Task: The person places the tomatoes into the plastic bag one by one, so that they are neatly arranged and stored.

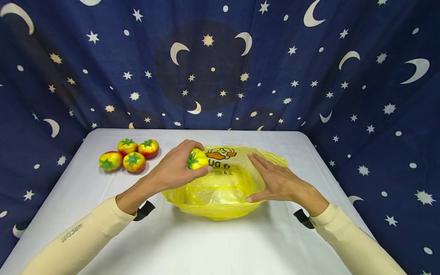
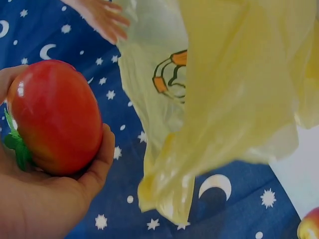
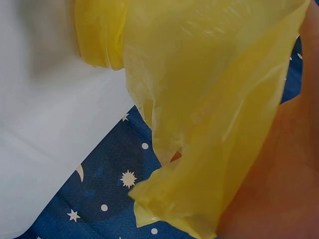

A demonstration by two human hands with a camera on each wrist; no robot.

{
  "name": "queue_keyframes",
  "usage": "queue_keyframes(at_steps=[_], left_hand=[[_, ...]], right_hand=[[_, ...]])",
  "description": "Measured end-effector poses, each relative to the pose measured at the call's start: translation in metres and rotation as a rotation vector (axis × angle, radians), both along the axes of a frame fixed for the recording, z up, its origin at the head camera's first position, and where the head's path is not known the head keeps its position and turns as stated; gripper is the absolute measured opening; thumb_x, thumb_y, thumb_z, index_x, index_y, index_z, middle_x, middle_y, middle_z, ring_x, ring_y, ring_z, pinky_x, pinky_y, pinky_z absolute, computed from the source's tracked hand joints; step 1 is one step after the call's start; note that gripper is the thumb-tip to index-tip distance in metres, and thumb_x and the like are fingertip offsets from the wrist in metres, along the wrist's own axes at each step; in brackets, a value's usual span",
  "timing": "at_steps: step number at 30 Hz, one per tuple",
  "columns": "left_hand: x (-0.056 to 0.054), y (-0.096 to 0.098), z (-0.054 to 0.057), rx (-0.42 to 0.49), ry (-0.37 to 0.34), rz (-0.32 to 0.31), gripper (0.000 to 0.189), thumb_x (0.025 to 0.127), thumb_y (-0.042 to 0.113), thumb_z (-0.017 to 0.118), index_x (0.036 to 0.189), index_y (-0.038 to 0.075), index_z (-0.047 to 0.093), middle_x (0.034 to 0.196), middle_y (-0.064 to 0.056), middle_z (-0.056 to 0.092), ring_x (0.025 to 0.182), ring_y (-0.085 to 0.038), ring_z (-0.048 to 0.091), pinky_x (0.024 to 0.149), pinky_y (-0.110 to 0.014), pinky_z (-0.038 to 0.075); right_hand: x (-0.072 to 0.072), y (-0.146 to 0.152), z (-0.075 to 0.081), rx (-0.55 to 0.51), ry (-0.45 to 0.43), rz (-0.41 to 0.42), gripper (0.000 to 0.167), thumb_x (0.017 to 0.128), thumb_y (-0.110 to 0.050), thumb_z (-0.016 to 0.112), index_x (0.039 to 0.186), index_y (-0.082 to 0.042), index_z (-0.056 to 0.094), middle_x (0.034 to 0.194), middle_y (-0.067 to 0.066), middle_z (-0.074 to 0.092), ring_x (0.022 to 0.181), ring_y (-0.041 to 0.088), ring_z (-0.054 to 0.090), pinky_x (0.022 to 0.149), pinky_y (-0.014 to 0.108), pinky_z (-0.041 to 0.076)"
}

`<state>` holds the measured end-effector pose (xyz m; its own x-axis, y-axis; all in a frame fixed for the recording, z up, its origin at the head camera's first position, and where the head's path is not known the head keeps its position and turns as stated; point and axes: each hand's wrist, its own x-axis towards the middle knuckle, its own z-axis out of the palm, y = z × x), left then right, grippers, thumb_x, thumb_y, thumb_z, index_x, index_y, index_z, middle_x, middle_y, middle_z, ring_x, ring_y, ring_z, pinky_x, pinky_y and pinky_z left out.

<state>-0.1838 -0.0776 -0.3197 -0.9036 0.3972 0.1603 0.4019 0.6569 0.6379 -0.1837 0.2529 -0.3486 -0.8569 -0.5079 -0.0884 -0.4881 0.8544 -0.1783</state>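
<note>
My left hand [image 1: 173, 168] grips a toy tomato [image 1: 197, 159], yellow and red with a green leafy top, over the left part of a yellow plastic bag [image 1: 216, 211]. In the left wrist view the same tomato's red side faces the camera, with fingers and thumb curled round it. The bag's mouth gapes upward, and a cartoon duck and lettering are printed on its far wall. My right hand [image 1: 278, 181] lies at the bag's right side, fingers extended and thumb apart near the front rim. Bag film covers part of that hand in the right wrist view.
Several more toy tomatoes [image 1: 134, 162] sit grouped on the left of the white-covered table [image 1: 220, 248]. A dark blue curtain [image 1: 213, 76] with moons and stars hangs behind and along both sides.
</note>
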Motion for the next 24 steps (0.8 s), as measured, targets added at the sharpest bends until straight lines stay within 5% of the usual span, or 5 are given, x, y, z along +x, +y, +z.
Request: queue_keyframes(at_steps=[5,11,24], left_hand=[[-0.005,0.013,-0.005,-0.048,-0.028,-0.032,0.059,0.087,0.046,0.075,0.133,0.013,0.056,0.134,-0.005,0.055,0.106,-0.024,0.056,0.09,-0.038,0.056],[-0.011,0.024,-0.012,-0.108,-0.038,-0.062,0.061,0.086,0.047,0.075,0.133,0.012,0.057,0.13,-0.005,0.06,0.116,-0.025,0.056,0.104,-0.047,0.047],[-0.022,0.042,-0.02,-0.197,-0.038,-0.128,0.063,0.087,0.048,0.074,0.134,0.009,0.058,0.134,-0.009,0.059,0.116,-0.023,0.056,0.102,-0.042,0.048]], right_hand=[[0.0,0.0,0.001,0.002,-0.009,-0.003,0.134,0.066,-0.089,0.064,0.164,-0.017,0.009,0.169,0.01,0.01,0.147,0.039,0.031,0.111,0.067,0.03],[0.0,0.001,0.001,0.005,-0.004,-0.006,0.134,0.066,-0.09,0.064,0.164,-0.017,0.009,0.169,0.009,0.01,0.146,0.039,0.032,0.11,0.067,0.031],[0.0,0.001,0.0,0.007,-0.011,-0.004,0.133,0.067,-0.089,0.064,0.164,-0.015,0.01,0.169,0.01,0.012,0.148,0.037,0.029,0.111,0.065,0.03]])
